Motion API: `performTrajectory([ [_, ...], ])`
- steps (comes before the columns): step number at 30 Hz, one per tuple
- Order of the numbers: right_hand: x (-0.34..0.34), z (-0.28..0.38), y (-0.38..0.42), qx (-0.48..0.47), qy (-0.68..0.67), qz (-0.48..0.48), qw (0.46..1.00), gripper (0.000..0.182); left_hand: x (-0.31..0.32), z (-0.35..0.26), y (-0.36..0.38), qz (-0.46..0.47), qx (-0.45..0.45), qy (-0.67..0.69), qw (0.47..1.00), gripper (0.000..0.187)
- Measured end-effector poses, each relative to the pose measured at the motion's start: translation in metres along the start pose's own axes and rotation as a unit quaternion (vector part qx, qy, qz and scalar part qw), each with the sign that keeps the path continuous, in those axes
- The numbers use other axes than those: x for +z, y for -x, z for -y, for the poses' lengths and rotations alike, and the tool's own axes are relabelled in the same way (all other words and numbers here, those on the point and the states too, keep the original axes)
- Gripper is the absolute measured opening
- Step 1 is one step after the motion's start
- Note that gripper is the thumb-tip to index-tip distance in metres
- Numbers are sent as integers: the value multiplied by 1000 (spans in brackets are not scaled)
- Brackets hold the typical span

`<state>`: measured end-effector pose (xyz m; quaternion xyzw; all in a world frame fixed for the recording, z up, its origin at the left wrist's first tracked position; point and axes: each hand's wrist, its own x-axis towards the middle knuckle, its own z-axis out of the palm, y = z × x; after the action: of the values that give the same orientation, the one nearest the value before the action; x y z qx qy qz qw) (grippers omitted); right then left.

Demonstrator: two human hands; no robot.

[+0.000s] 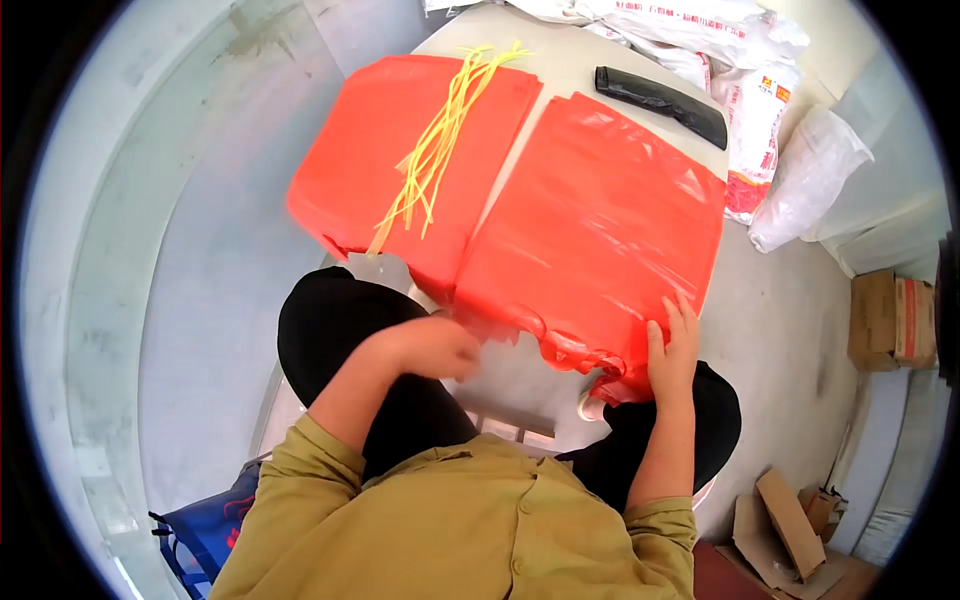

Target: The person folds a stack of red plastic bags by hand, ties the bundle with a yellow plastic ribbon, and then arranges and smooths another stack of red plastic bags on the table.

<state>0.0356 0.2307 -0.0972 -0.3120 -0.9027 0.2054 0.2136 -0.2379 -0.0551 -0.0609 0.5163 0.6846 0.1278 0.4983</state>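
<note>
Two stacks of red plastic sheets or bags lie side by side on a light table (440, 42). On the left stack (370, 130) rests a loose bundle of yellow strips (440, 140). My right hand (676, 345) lies on the near right corner of the right stack (600, 220), fingers apart and pointing away from me. Close to the near edge between the stacks, my left hand (435, 348) is in the air over my lap, its fingers curled and blurred; whether it holds anything cannot be made out. The near edges of both stacks hang ragged over the table edge.
A black rolled plastic bundle (662, 103) lies at the table's far right. White printed sacks (752, 130) stand beyond it. Cardboard boxes (890, 320) and flattened cardboard (785, 530) are on the right; a blue bag (210, 525) is at lower left.
</note>
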Motion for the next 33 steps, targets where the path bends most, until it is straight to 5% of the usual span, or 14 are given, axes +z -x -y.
performTrajectory([
  [6, -59, 7, -4, 6, 114, 27, 993, 42, 103, 56, -91, 139, -46, -268, 952, 42],
  [12, -130, -23, 31, 66, 194, -63, 977, 42, 143, 127, -178, 110, -116, -262, 952, 41],
  [17, -104, -67, 65, 218, 102, -162, 957, 44, 135, 155, -235, 90, -179, -253, 947, 41],
  [19, -109, -76, 64, 162, 72, -204, 963, 39, 135, 159, -257, 92, -197, -252, 943, 40],
  [21, -109, -82, 63, 201, 49, -224, 952, 36, 138, 166, -273, 100, -210, -261, 937, 40],
  [33, -117, -85, 63, 239, 51, -166, 955, 34, 169, 163, -308, 158, -232, -275, 920, 39],
])
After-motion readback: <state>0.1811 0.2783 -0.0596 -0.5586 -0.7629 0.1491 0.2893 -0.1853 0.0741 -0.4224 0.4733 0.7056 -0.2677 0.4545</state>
